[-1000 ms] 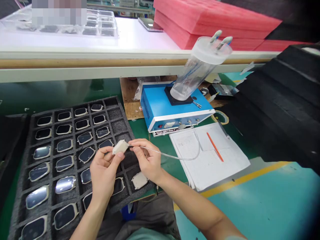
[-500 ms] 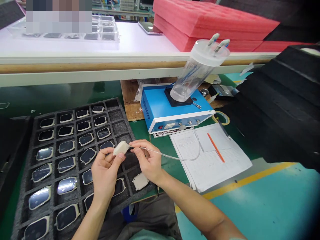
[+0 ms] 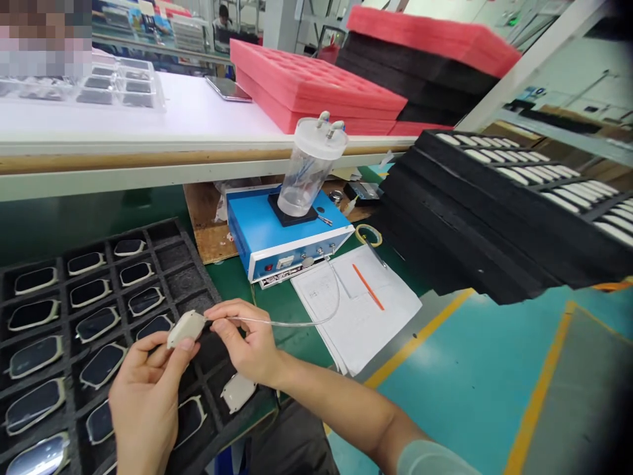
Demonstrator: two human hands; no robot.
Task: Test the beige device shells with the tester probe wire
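- Cream smartwatch casing [image 3: 186, 330], raised above the near part of the grey foam tray [image 3: 200, 276]: it could slip, I judge, since only fingertips bear it near its edges.
- Should it drop, it might knock the dark-screened watch unit [image 3: 189, 422] lying in a compartment below, or the pale casing [image 3: 238, 393] in the compartment beside that.
- The black-tipped clear tube [image 3: 291, 323] bends over the paper sheets [image 3: 356, 330] to the blue control box [image 3: 289, 231]; a pull on that loop could drag the tip askew and mark the casing.
- Left hand [image 3: 147, 390]: thumb and fingers closed on the casing, the thumb across its lower edge.
- Right hand [image 3: 250, 343]: thumb and forefinger pinched together on the tube's black end, right beside the casing; whether the tip touches it, I cannot tell.
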